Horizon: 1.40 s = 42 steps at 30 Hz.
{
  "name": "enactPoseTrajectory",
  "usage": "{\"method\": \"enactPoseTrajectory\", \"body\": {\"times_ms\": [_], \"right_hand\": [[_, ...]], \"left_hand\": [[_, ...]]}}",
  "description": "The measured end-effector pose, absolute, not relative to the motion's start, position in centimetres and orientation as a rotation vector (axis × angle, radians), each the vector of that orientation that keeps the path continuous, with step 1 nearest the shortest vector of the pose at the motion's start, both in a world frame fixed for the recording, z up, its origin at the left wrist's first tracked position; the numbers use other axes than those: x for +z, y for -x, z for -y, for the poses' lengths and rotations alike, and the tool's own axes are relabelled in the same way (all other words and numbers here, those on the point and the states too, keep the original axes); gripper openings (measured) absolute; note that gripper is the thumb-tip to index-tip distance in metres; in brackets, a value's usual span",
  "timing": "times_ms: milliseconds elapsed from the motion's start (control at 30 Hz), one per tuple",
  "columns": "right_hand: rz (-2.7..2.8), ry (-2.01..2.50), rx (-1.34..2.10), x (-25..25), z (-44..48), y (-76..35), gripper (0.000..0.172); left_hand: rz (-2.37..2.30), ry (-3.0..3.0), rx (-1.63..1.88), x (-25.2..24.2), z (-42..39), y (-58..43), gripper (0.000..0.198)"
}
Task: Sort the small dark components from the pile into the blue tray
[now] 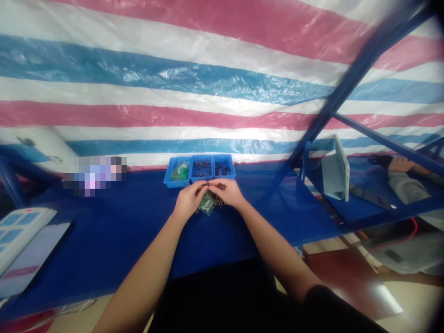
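Observation:
My left hand [189,199] and my right hand [227,190] meet over the blue table, fingertips pinched close together. Whatever they hold is dark and too small to name. Below the fingers lies a clear plastic bag [207,205] with a greenish tint. Beside it, partly under my right hand, is a heap of small dark and brass-coloured parts [219,200]. Just behind my hands stand three blue bins in a row: the left bin [166,178] holds green and clear plastic bags, the middle bin [201,171] small dark parts, the right bin [233,175] more black parts.
At the left, a phone [33,259] lies by a white power strip [27,222]. A pixelated patch covers something farther back. Blue metal frame bars [333,104] rise on the right. Beyond them are a tablet [342,169] on a stand and another person's sleeve [409,185]. Striped sheeting hangs behind.

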State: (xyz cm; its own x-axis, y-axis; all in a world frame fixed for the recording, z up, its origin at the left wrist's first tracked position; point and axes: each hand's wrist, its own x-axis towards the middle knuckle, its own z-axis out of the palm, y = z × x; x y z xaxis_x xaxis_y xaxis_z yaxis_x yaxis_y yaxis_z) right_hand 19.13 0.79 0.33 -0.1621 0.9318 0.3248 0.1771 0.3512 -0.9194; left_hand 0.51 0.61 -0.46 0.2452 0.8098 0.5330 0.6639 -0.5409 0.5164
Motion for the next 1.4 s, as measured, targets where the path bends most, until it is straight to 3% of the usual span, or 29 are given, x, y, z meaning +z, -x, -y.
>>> {"method": "enactPoseTrajectory", "body": {"times_ms": [1400], "right_hand": [[1.545,0.993,0.957,-0.01,-0.77,-18.94,0.032]], "left_hand": [[-1.377,-2.333,1.194,-0.67,-0.51,-0.55,0.024]]}}
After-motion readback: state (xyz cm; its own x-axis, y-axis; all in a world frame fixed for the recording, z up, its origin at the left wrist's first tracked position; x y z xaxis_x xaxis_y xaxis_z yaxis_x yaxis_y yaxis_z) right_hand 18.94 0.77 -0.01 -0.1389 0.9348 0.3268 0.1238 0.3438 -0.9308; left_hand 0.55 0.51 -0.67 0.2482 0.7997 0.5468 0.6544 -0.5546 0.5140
